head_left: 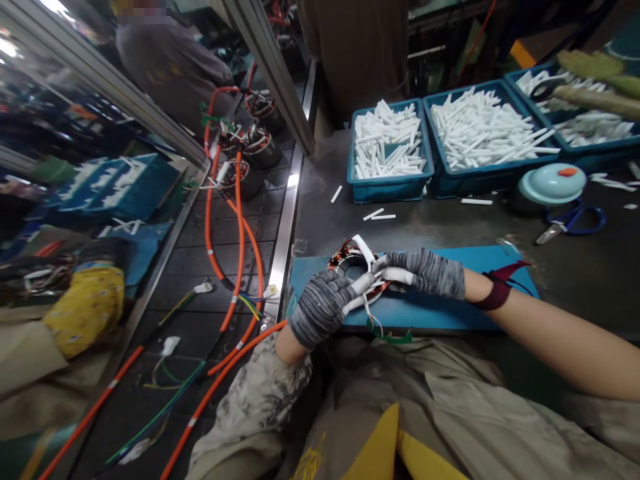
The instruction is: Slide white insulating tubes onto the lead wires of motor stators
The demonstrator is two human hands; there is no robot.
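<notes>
A round motor stator (350, 261) with copper windings lies on a blue mat (440, 307) at the table's near edge. My left hand (320, 308), in a grey knit glove, grips the stator's near side and a white sleeve. My right hand (425, 272), also gloved, pinches a white insulating sleeve (367, 252) that curves over the stator. Thin wires with green ends (385, 333) hang off the mat's front edge.
Blue bins (390, 185) of white sleeves stand at the back right, with a teal lid (550, 183) and blue scissors (575, 220) beside them. To the left a conveyor (250, 220) carries stators with orange cables. Another person (165, 60) sits beyond it.
</notes>
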